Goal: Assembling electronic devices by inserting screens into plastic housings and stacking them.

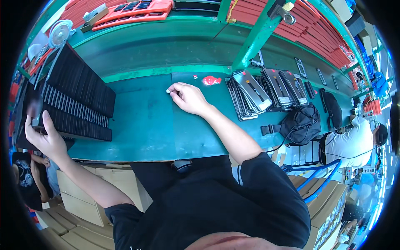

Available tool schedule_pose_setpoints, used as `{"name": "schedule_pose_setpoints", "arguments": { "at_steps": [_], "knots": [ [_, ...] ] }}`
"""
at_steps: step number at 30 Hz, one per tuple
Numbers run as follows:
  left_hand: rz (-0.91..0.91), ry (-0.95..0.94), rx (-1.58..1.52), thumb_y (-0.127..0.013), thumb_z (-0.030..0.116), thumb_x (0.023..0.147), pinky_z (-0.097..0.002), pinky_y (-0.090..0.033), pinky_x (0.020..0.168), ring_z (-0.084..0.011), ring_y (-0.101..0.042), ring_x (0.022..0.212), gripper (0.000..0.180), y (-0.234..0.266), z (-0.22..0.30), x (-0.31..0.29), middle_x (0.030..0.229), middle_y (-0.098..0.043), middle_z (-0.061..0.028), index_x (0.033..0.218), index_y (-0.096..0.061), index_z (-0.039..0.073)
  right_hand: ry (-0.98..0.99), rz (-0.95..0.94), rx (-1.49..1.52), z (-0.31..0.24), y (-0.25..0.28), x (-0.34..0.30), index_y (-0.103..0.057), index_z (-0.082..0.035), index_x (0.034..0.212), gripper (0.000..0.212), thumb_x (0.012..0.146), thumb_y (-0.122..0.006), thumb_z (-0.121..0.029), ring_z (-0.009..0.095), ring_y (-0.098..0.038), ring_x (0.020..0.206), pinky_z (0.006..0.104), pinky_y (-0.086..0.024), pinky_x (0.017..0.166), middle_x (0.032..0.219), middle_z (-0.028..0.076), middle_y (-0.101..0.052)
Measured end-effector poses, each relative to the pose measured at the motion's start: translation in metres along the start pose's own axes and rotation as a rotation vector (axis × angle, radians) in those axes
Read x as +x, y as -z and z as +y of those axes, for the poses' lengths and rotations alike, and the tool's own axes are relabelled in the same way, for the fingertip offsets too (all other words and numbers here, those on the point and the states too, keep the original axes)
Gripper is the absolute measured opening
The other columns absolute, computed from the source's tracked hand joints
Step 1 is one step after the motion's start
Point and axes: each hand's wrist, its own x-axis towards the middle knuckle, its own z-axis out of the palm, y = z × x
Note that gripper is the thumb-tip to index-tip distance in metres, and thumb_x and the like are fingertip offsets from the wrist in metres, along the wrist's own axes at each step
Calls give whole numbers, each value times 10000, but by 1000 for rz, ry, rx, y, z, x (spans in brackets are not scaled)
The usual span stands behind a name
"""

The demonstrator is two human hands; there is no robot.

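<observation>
At the far left, a tall black slotted rack (79, 93) stands on the green tabletop, with rows of thin plates showing in its slots. My left hand (48, 139) is beside the rack's near left end. Its thumb and fingers are around a dark glossy flat piece (35, 104), blurred and partly hidden. Over the middle of the table rests my right hand (188, 98), its fingers curled inward. Something small and white shows at its fingertips, too small to name. Right of that hand, a red patch (211, 80) lies on the tabletop.
Stacks of flat phone-sized panels (250, 93) sit right of centre, with a black pouch bag (302, 124) nearer me. A green post (256, 39) rises behind them. Red trays (133, 14) lie on the upper shelf. Cardboard boxes (83, 191) stand below. A person in white (350, 141) sits at right.
</observation>
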Motion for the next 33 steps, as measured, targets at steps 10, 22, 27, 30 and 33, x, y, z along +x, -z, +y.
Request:
{"name": "schedule_pose_setpoints", "arguments": {
  "at_steps": [10, 22, 27, 30, 33],
  "knots": [
    [66, 72, -29, -795, 269, 862, -381, -430, 1051, -279, -581, 1147, 513, -4, 24, 1, 1205, -605, -147, 1279, -657, 4, 98, 34, -42, 10, -11, 6, -726, -92, 1086, 167, 971, -631, -166, 297, -721, 865, 371, -569, 761, 1020, 129, -732],
    [-143, 901, -758, -412, 430, 1110, -299, -430, 1016, -155, -588, 1136, 532, -31, -68, -150, 1245, -653, -63, 1342, -591, -14, -30, -72, 66, -6, -9, 5, -685, 3, 1070, 117, 978, -641, -54, 88, -556, 664, 268, -474, 627, 825, 39, -649],
    [-30, 896, -750, -544, 382, 1077, -339, -430, 1050, -176, -602, 1139, 492, -25, 1, -141, 1218, -686, -106, 1291, -596, -58, -44, -20, 247, 16, -7, -1, -684, 14, 1040, 105, 965, -632, -38, 106, -534, 621, 271, -455, 599, 802, 43, -639],
    [-6, 954, -715, -656, 355, 1026, -371, -410, 1101, -232, -577, 1241, 579, -11, 72, -138, 1301, -647, -183, 1380, -529, -84, -71, -117, 118, 14, -4, -3, -663, -3, 1190, 238, 954, -654, -25, 107, -582, 763, 264, -495, 706, 926, 28, -668],
    [-70, 962, -455, -700, 342, 984, -431, -341, 1183, -386, -442, 1412, 799, -7, 118, -172, 1494, -445, -304, 1511, -319, -123, 36, -82, 139, -30, -22, -9, -566, -24, 1363, 489, 902, -724, -60, 153, -610, 929, 306, -507, 818, 1115, 79, -657]
  ]
}}
